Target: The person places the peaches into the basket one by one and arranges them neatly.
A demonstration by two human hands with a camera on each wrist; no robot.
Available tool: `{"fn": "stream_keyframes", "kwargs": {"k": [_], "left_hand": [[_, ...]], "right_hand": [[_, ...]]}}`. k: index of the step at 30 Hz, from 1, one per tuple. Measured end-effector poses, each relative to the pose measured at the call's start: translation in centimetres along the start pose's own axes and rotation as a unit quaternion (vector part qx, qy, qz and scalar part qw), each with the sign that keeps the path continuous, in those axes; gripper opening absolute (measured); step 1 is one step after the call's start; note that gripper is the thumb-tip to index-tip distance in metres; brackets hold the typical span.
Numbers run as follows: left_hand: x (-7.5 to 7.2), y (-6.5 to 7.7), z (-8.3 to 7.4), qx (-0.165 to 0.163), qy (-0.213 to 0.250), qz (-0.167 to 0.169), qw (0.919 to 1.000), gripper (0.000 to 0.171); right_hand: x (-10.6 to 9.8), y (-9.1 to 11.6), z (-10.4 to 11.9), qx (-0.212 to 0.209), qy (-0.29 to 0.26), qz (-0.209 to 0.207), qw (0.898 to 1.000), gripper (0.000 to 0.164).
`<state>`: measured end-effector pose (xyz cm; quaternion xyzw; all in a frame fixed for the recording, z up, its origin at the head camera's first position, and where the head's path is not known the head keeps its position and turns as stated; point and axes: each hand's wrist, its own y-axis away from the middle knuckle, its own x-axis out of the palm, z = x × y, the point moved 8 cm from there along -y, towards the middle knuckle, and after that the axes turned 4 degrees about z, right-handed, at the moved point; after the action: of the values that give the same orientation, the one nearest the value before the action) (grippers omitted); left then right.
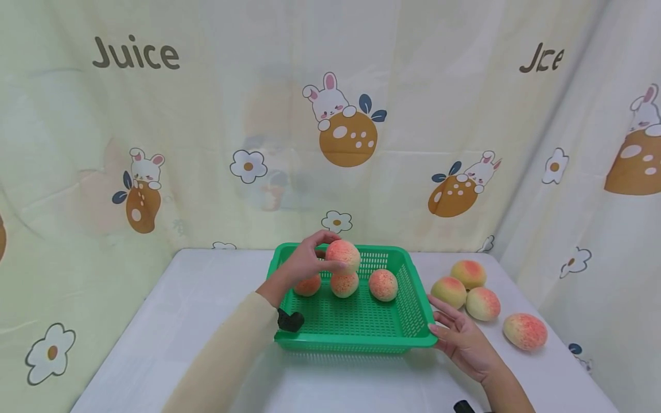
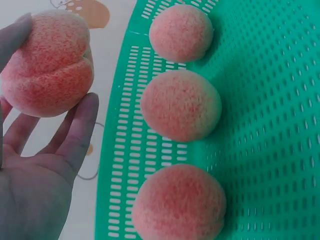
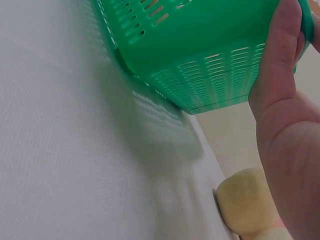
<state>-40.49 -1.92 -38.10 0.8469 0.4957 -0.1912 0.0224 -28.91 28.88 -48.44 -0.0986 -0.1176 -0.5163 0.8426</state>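
Note:
My left hand (image 1: 303, 263) holds a pink, speckled peach (image 1: 343, 256) between thumb and fingers, above the back part of a green plastic basket (image 1: 351, 321). Three more peaches sit in a row inside: a left peach (image 1: 307, 286), a middle peach (image 1: 344, 285) and a right peach (image 1: 383, 285). In the left wrist view the held peach (image 2: 50, 65) is apart from the row, and its crease shows. At the basket's front right corner, my right hand (image 1: 467, 341) grips the rim; the right wrist view shows the thumb (image 3: 286, 45) pressed over it.
Right of the basket, several more peaches lie on the white table (image 1: 206, 321): a cluster with a yellowish peach (image 1: 448, 292), and a pinker peach (image 1: 525, 331) nearer the right edge. A curtain (image 1: 289, 115) with rabbit prints hangs behind the table.

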Motion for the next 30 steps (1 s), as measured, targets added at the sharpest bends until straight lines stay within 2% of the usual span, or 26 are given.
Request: {"fn": "stream_keyframes", "kwargs": {"k": [3, 14, 22, 30], "left_hand": [[0.5, -0.2, -0.1, 0.002, 0.001, 0.005, 1.0000, 0.056], [3.1, 0.2, -0.5, -0.033, 0.056, 0.023, 0.9976, 0.056], [4.6, 0.2, -0.3, -0.037, 0.042, 0.032, 0.9979, 0.053], [6.0, -0.2, -0.3, -0.056, 0.011, 0.016, 0.9982, 0.052]], "right_hand": [[0.1, 0.0, 0.0, 0.004, 0.001, -0.005, 1.000, 0.063], [0.2, 0.1, 0.0, 0.005, -0.002, -0.007, 1.000, 0.062], [0.5, 0.0, 0.1, -0.001, -0.006, 0.005, 1.000, 0.063], [0.5, 0.0, 0.1, -0.006, -0.009, 0.013, 1.000, 0.063]]}}
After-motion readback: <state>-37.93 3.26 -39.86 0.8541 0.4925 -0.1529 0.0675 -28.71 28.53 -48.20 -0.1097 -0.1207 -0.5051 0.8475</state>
